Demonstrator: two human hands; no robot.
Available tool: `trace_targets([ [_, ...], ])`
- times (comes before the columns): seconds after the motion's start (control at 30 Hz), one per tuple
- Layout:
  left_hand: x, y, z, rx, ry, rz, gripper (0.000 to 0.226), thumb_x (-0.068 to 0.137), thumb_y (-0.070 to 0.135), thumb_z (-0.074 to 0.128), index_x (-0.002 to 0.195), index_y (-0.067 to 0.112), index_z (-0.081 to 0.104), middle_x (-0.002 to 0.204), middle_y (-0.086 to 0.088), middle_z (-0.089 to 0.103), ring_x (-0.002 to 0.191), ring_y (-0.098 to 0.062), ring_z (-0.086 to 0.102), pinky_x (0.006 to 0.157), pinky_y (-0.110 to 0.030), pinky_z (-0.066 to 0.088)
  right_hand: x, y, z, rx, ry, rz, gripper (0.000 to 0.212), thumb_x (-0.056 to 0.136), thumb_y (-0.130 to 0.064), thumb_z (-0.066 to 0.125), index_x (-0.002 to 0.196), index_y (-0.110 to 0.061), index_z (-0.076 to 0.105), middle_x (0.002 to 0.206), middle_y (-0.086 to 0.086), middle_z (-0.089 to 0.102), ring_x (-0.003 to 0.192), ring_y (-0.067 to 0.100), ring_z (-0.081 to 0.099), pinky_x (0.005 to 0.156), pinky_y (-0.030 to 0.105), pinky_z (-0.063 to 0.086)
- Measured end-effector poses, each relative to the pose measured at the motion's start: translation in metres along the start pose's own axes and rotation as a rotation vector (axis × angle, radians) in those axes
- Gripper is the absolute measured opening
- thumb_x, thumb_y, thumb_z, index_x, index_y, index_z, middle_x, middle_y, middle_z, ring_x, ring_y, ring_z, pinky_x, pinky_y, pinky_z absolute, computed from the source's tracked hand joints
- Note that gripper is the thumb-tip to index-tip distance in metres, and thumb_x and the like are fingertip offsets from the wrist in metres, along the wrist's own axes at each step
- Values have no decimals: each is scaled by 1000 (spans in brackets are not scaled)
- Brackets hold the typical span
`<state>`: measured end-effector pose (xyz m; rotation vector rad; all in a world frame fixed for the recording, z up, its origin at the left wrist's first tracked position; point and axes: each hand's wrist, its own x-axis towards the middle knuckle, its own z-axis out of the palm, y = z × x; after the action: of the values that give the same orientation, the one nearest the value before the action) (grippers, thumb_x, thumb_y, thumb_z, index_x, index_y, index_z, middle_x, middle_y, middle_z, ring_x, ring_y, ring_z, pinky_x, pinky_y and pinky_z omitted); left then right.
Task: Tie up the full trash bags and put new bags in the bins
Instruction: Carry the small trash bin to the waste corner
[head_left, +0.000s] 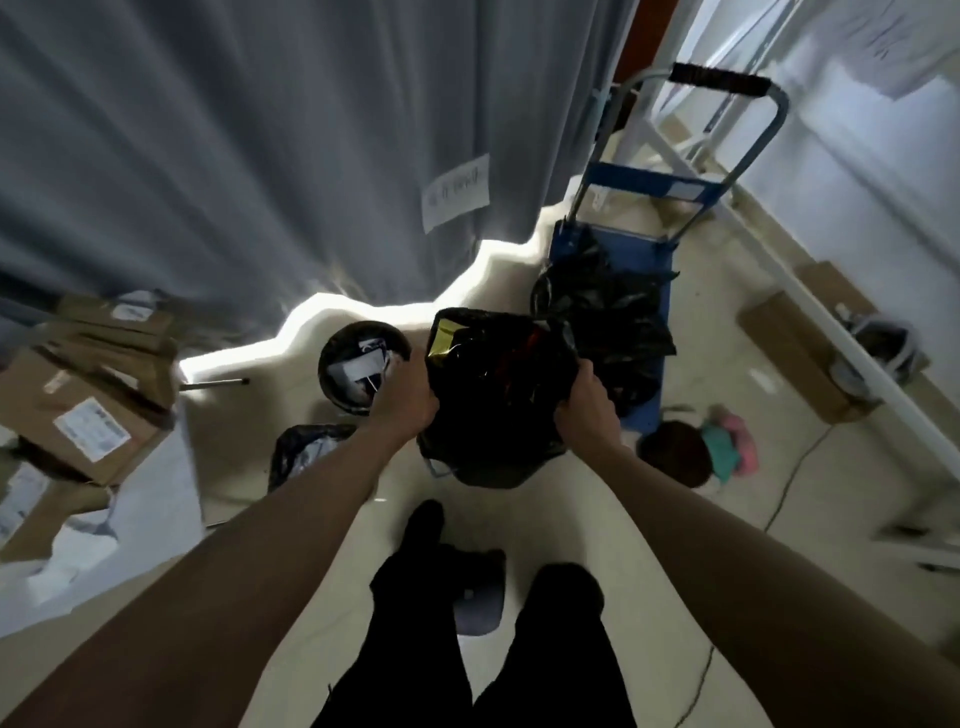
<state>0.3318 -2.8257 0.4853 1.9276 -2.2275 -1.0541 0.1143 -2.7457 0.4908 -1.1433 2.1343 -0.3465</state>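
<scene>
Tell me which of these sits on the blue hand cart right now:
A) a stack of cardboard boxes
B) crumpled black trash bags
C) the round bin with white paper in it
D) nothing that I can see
B: crumpled black trash bags lie heaped on the blue hand cart, just beyond the open black bag that the left hand and right hand hold by its rim.

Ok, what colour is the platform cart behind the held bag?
Blue deck with a black-gripped handle, seen in the head view.
</scene>
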Motion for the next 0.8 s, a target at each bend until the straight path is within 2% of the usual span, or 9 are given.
trace_targets([
  [0.1, 36, -34, 26, -17, -39, 2, 55, 85, -1, 51, 138, -2, 34, 102, -26, 59, 98, -42, 58, 73, -46, 49, 32, 6, 42, -3, 11, 34, 50, 92, -4, 48, 138, -9, 30, 130, 18, 47, 114, 41, 51, 85, 47, 46],
  [0.17, 60, -55, 53, -43, -31, -14, 51, 85, 0, 52, 134, 1, 37, 99, -21, 60, 90, -39, 60, 67, -42, 48, 57, 19, 74, -12, 10, 44, 48, 91, -4, 48, 136, -8, 31, 127, 18, 48, 108, 39, 54, 74, 42, 43],
  [0.23, 83, -80, 86, -53, -16, -36, 44, 86, 1, 53, 128, 4, 41, 101, -18, 60, 91, -38, 60, 64, -37, 43, 85, 37, 108, -18, 10, 50, 46, 91, -4, 47, 134, -9, 32, 124, 18, 48, 101, 40, 56, 68, 39, 38],
  [0.37, 120, -133, 166, -67, 49, -90, 52, 87, 1, 54, 136, 5, 38, 113, -18, 59, 101, -37, 59, 72, -38, 44, 141, 83, 182, -35, -24, 39, 50, 88, -2, 47, 135, -11, 31, 122, 15, 50, 97, 38, 56, 66, 38, 37],
  [0.5, 149, -180, 240, -85, 112, -103, 61, 89, 1, 53, 145, 8, 30, 124, -18, 54, 108, -40, 55, 78, -44, 45, 189, 128, 251, -36, -53, -22, 50, 87, -3, 46, 134, -12, 31, 116, 14, 51, 90, 32, 55, 59, 32, 34],
  [0.6, 170, -211, 290, -100, 162, -101, 60, 91, 2, 50, 146, 10, 28, 131, -18, 51, 114, -41, 53, 83, -45, 44, 222, 158, 301, -38, -64, -54, 54, 85, -1, 47, 135, -11, 30, 115, 15, 52, 85, 29, 54, 59, 32, 34],
  [0.67, 181, -225, 309, -101, 180, -110, 55, 92, 6, 48, 144, 13, 30, 131, -17, 51, 114, -41, 53, 84, -45, 44, 237, 169, 322, -21, -65, -67, 55, 84, 1, 47, 135, -11, 30, 115, 16, 51, 83, 25, 50, 61, 31, 34],
  [0.8, 205, -253, 349, -119, 219, -95, 40, 93, 14, 43, 133, 16, 36, 120, -16, 55, 106, -40, 56, 77, -39, 39, 263, 197, 370, -27, -29, -150, 55, 84, 2, 47, 135, -10, 31, 113, 10, 48, 88, 19, 45, 63, 28, 34],
])
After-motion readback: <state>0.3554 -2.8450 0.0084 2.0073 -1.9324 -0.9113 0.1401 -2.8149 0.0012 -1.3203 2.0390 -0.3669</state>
